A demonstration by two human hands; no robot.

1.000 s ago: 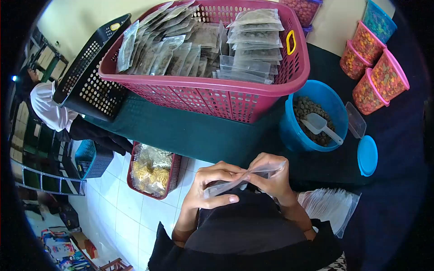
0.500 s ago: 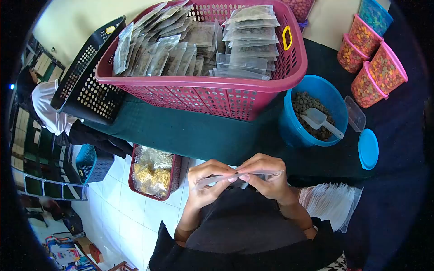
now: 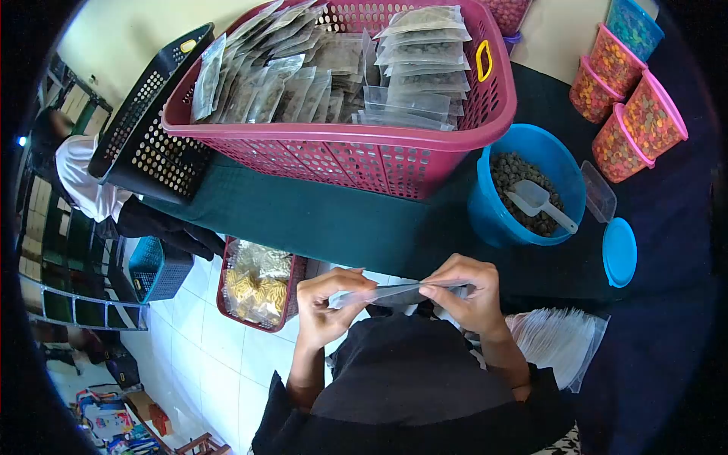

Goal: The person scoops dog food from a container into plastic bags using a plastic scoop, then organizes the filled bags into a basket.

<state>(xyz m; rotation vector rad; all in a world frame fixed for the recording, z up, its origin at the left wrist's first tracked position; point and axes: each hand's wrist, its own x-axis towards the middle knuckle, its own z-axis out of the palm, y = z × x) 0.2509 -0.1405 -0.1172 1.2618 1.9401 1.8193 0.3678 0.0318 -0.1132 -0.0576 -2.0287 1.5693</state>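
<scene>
Between my two hands a clear plastic zip bag (image 3: 396, 291) is stretched sideways, seen nearly edge-on. My left hand (image 3: 327, 300) pinches one end of it with thumb and fingers. The other end is pinched by my right hand (image 3: 469, 294). Whether anything is inside the bag cannot be seen. Beyond my right hand stands a blue bucket (image 3: 485, 220) of dark brown pieces, with a clear scoop (image 3: 533, 199) lying on top of them. Close to my right forearm lies a stack of flat clear bags (image 3: 557, 341).
A maroon basket (image 3: 318, 155) full of filled bags stands on the green-covered table (image 3: 326, 227). Left are a black basket (image 3: 171, 163) and a person (image 3: 83, 171). Colourful tubs (image 3: 648, 114) and a blue lid (image 3: 619, 252) are right. A floor basket (image 3: 262, 322) holds yellow packets.
My hands have moved apart, drawing the bag out straight between them. Earlier my fingertips met at its middle; now they grip nearer its ends.
</scene>
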